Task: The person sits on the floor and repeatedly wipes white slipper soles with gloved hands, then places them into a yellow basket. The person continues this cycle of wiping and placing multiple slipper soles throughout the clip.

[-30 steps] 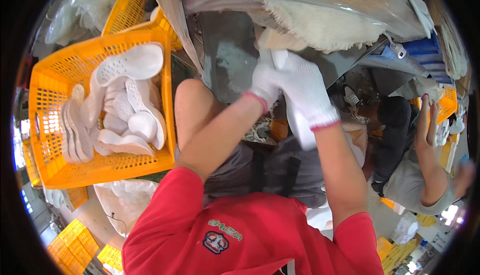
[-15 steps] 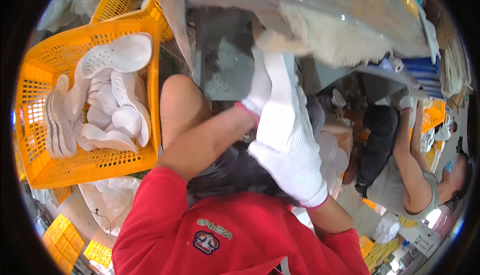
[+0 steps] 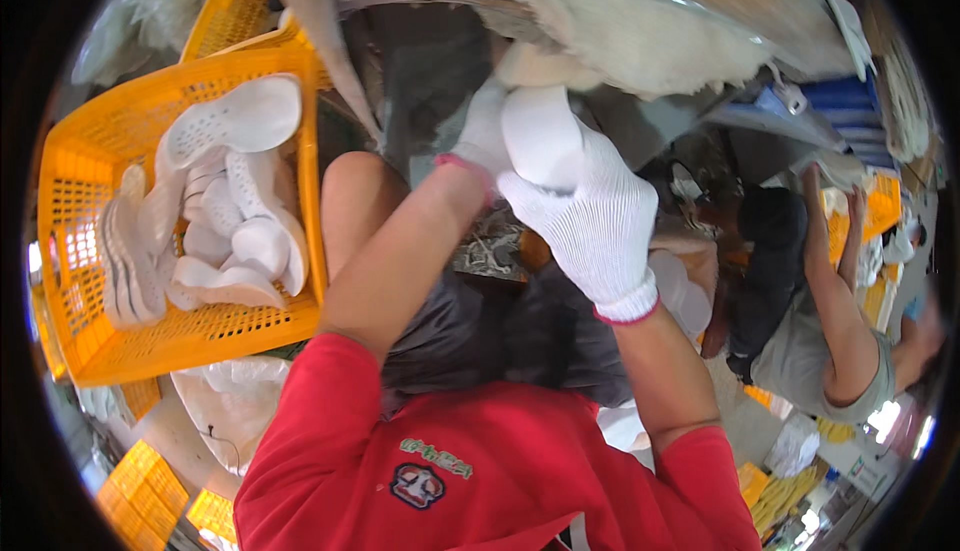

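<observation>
Gloved right hand [image 3: 590, 221] grips a white insole [image 3: 540, 136], left hand [image 3: 480, 136] steadying its far end; orange basket [image 3: 185, 331] of insoles sits left of them.

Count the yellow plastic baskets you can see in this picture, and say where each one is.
4, perhaps more hidden: the large basket of white insoles at left, one behind it, and two at lower left. The gloved hands touch none.

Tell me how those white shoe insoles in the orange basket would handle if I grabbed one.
The white insoles look thin and curved, so probably light and bendy. They lie loosely piled in the orange basket, so neighbours may shift. Their perforated surface should give decent grip.
</observation>
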`<state>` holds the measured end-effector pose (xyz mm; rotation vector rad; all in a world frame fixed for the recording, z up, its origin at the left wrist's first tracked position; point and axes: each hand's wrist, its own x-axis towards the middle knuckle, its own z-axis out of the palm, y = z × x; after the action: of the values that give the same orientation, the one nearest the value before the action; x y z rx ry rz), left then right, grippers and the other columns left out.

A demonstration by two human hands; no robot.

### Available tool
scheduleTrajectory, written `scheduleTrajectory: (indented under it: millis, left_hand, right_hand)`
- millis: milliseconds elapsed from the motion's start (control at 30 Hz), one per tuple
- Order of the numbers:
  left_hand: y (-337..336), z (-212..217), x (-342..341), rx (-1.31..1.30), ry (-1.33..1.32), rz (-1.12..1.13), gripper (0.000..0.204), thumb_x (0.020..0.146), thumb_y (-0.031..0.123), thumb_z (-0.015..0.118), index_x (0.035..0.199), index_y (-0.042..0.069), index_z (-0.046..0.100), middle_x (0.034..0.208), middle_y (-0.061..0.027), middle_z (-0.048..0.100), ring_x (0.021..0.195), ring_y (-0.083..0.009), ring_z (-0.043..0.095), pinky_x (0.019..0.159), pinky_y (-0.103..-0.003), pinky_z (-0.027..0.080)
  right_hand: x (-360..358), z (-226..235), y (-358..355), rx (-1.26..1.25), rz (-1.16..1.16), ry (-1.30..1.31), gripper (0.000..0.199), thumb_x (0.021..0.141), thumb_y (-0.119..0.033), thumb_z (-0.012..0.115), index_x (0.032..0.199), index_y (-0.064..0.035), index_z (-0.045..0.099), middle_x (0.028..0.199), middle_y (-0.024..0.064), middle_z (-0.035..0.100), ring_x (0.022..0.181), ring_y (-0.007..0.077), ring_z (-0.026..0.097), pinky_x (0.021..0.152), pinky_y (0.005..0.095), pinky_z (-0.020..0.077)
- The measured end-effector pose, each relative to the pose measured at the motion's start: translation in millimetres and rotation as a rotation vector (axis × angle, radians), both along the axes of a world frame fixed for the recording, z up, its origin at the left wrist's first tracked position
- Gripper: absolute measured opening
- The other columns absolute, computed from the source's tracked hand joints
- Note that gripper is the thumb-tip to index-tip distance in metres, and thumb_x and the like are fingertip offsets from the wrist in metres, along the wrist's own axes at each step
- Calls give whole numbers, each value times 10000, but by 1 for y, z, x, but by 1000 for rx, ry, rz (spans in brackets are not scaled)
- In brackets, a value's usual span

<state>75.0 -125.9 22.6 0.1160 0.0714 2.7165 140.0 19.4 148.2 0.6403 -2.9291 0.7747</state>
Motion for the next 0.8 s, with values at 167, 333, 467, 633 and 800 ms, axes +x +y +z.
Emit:
scheduleTrajectory:
  millis: [167, 333, 467, 633, 800]
  left_hand:
    - [23, 3, 6, -357, -235, 365, 653, 1135, 631, 500, 1219, 12, 689, 1180, -124, 779, 1094, -232, 766, 956, -388, 620]
    - [27, -6, 5, -610, -328, 514, 611, 1158, 579, 485, 1254, 14, 697, 1116, -133, 779, 1032, -297, 763, 951, -396, 603]
    - [21, -18, 6, -596, -79, 298, 357, 1111, 307, 576, 1293, 24, 696, 1135, -155, 777, 1048, -325, 758, 953, -420, 599]
    - [16, -31, 14, -1622, 497, 826, 286, 1102, 202, 561, 1275, 15, 694, 1075, -138, 755, 983, -303, 749, 945, -437, 602]
    - [16, -44, -15, -901, -52, 151, 466, 1153, 390, 530, 1419, 13, 592, 1362, -229, 666, 1243, -351, 676, 1110, -449, 550]
  right_hand:
    - [-18, -17, -10, -270, 20, 60, 281, 908, -330, 831, 1138, -169, 840, 1025, 87, 792, 893, 340, 765, 798, 416, 609]
    - [-32, -5, -42, -192, -198, -122, 355, 885, -352, 860, 1134, -101, 839, 975, 138, 805, 886, 337, 774, 854, 383, 609]
    - [-13, -1, -26, -460, -216, -203, 602, 856, -262, 922, 1364, 4, 738, 1169, 184, 813, 1021, 225, 793, 962, 342, 596]
    - [-22, 29, -14, -609, -39, -637, 598, 852, -3, 804, 1437, 19, 685, 1086, 25, 744, 944, 90, 683, 867, 278, 584]
    - [8, 31, -27, -1000, -29, -817, 846, 898, -22, 758, 1676, -3, 427, 1625, 90, 500, 1389, 173, 541, 1085, 312, 512]
